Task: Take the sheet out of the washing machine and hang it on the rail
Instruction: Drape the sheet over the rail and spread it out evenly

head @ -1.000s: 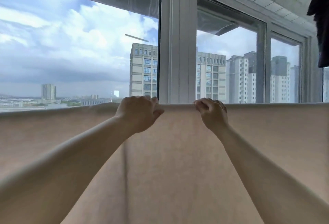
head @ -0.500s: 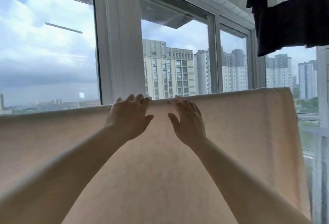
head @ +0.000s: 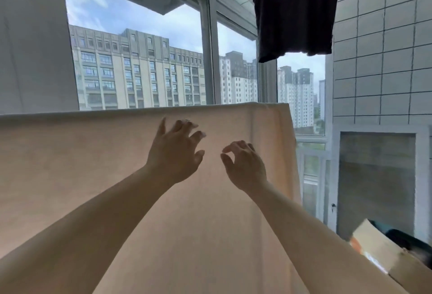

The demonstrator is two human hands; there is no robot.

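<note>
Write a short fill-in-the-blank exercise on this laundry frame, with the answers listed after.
1. The pale sheet hangs in front of the ____.
2. The garment hanging at upper right is a ____ T-shirt.
3. Both the left hand and the right hand hold ____.
4. The wall at right is covered in ____.

Answers: window; black; nothing; tiles

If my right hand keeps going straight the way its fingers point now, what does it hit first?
Most likely the hanging sheet: the right hand is open, fingers aimed forward and up at the cloth just below its top edge. The gap between them is hard to judge.
</note>
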